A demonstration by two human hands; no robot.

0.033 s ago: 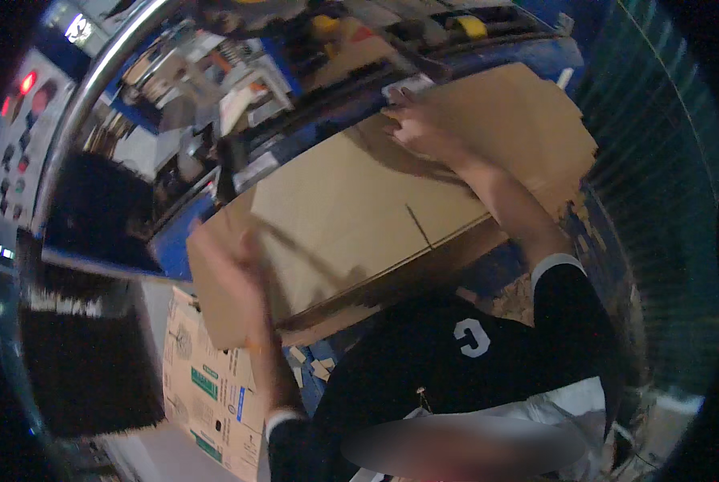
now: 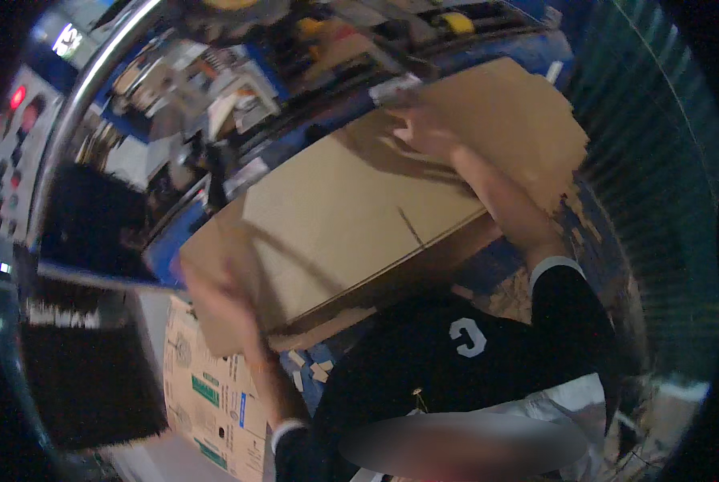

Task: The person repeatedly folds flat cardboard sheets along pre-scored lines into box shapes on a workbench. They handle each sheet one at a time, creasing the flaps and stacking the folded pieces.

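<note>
A large brown cardboard sheet (image 2: 335, 209) lies slantwise before me, with a short slit in its near half. It looks like a flat folded box or a stack; I cannot tell which. At its left end rests my left hand (image 2: 219, 285), blurred, with thumb and fingers apart. My right hand (image 2: 428, 136) is over the sheet's far right part, fingers stretched toward the far edge and casting a shadow. Motion blur smears the fingertips, and whether they touch the sheet is unclear.
Beyond the sheet runs a blue machine edge (image 2: 496, 56) with dark fittings. A control panel (image 2: 14, 169) with a red light stands at the left, beside a curved metal rail (image 2: 78, 104). A printed carton sheet (image 2: 207, 386) is at the lower left. Cardboard scraps (image 2: 512, 297) lie below.
The whole view has shifted slightly. My left hand has slid a little nearer along the sheet's left end, and my right hand's fingers have drawn back slightly from the far edge.
</note>
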